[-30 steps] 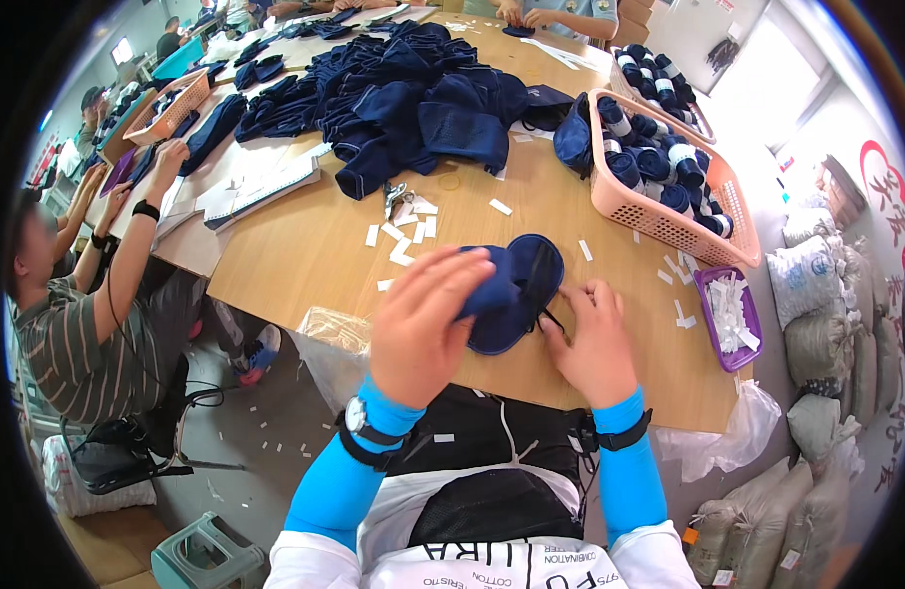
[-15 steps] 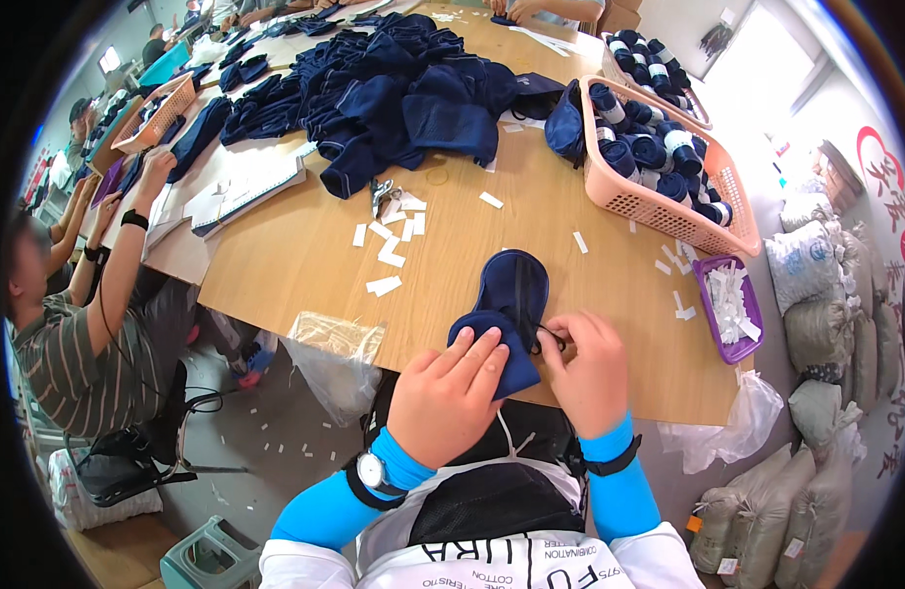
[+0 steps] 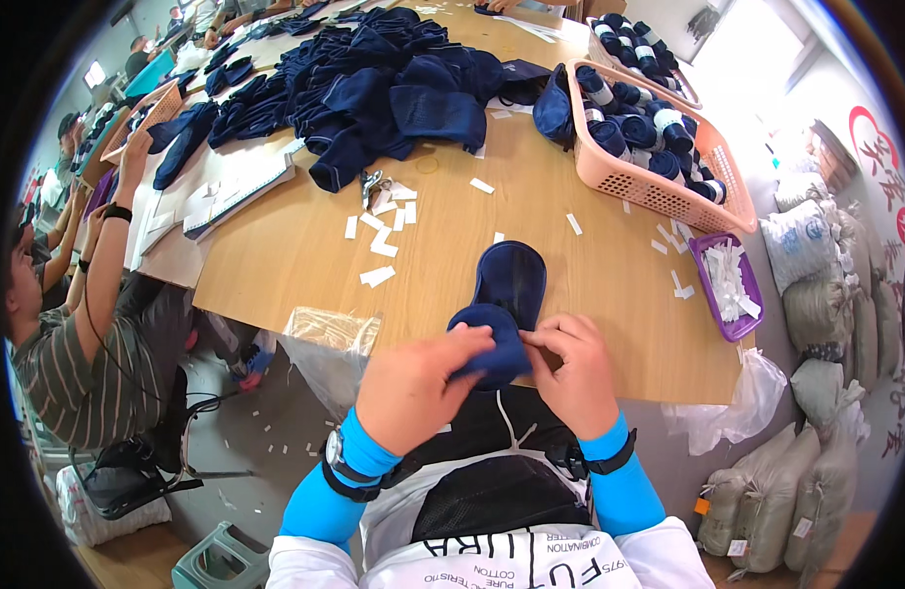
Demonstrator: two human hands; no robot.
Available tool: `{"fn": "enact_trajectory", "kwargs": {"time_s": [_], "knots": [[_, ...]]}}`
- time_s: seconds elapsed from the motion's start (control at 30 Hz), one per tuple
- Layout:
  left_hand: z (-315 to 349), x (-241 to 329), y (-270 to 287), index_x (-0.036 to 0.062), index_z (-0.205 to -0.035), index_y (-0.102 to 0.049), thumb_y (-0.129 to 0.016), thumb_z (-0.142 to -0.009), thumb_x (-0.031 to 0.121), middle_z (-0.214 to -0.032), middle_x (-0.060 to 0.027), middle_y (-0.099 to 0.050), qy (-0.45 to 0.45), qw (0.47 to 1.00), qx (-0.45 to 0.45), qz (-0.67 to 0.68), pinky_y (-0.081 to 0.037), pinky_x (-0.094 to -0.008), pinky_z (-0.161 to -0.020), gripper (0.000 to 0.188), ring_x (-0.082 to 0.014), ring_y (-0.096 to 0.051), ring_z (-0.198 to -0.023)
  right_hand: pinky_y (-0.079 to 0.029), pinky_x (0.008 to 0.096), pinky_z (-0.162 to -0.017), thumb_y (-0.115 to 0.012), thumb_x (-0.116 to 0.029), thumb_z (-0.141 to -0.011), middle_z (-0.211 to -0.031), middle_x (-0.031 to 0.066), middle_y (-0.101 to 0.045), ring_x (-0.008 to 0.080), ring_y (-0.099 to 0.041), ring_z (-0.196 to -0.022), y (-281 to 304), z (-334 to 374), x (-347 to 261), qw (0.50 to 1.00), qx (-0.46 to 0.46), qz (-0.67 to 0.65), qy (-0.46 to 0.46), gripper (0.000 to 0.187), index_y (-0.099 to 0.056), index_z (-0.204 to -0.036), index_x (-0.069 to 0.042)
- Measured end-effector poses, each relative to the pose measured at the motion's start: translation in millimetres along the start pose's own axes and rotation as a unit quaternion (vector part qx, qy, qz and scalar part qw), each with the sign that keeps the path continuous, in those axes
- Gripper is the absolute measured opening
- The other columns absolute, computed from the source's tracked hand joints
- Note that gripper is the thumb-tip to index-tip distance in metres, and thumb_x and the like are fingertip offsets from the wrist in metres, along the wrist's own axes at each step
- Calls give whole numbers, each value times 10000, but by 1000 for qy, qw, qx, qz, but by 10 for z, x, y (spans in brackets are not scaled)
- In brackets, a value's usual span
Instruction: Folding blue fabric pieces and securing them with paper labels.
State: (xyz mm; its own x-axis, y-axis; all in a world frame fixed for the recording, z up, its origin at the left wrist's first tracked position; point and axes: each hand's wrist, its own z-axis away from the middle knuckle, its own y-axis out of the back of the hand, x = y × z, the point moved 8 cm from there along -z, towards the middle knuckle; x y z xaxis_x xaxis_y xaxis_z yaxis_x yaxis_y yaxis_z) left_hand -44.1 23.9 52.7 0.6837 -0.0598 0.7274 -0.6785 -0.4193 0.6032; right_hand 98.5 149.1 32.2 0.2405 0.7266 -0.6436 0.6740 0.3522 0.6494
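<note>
While both forearms in bright blue sleeves come up from the lower edge, the left hand (image 3: pixel 413 388) and the right hand (image 3: pixel 568 368) meet at the near edge of the light wooden surface (image 3: pixel 305 245). Between them they pinch the near end of a dark navy knitted sock (image 3: pixel 506 304), which is folded or rolled there. The left hand's fingers are curled closed over the rolled end; the right hand's fingertips grip its right side. The far end of the sock lies flat on the surface, pointing away from the person.

Small white paper labels (image 3: pixel 379 231) lie scattered on the surface beyond the sock, with a pair of metal scissors (image 3: pixel 370 185) among them. Farther back sits a large loose pile of dark navy socks (image 3: pixel 374 83). To the right stands a salmon-pink plastic basket (image 3: pixel 634 182) holding rolled navy socks with white bands. Near the right edge of the surface is a small purple plastic tray (image 3: pixel 742 329) filled with white labels. A clear plastic bag (image 3: pixel 330 339) hangs at the near edge, just left of the left hand.

On the left, another person in a striped shirt (image 3: pixel 75 378) sits at the surface with an arm raised. Stuffed pale sacks (image 3: pixel 825 304) are stacked on the right.
</note>
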Motion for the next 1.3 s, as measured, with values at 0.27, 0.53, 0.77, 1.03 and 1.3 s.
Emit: {"fn": "enact_trajectory", "kwargs": {"time_s": [0.27,0.53,0.77,1.03,1.3], "knots": [[-82,-200,407,15,-1194,-672,-717,-893,-5,-1259,-166,-754,-7,947,317,-60,-588,-417,-830,305,-380,-743,-1004,-521,418,-757,-797,23,-825,-872,116,-682,334,-639,-873,-10,-121,53,1000,-3,-3,3,128,-787,-939,-34],[-183,-148,-190,67,-1190,-695,-760,-723,-48,-1470,-120,-655,-81,986,68,-128,-516,-466,-1066,486,-379,-617,-1352,-535,417,-757,-775,24,-824,-897,110,-703,332,-657,-868,10,-148,37,1000,4,4,-9,115,-743,-924,-24],[-174,-126,-256,80,-1291,-710,-781,-739,-22,-1451,-117,-673,-110,980,47,-157,-511,-480,-1077,566,-372,-614,-1366,-562,409,-798,-778,17,-808,-968,103,-738,321,-680,-918,-64,8,-114,997,49,46,47,138,-757,-936,-26],[-211,-128,-198,84,-1293,-718,-770,-733,-43,-1440,-110,-681,-91,989,57,-103,-511,-476,-1084,577,-381,-601,-1383,-558,431,-862,-772,-23,-814,-1089,108,-728,325,-671,-1051,-20,92,-322,995,-5,55,85,217,-795,-1029,-32],[-214,74,-303,63,-1273,-719,-766,-710,4,-1393,-82,-705,-182,964,0,-194,-525,-472,-1082,568,-343,-613,-1368,-549,453,-927,-787,-60,-802,-1082,128,-739,345,-668,-1134,-33,141,-200,994,-24,51,95,174,-772,-969,-17]]}}
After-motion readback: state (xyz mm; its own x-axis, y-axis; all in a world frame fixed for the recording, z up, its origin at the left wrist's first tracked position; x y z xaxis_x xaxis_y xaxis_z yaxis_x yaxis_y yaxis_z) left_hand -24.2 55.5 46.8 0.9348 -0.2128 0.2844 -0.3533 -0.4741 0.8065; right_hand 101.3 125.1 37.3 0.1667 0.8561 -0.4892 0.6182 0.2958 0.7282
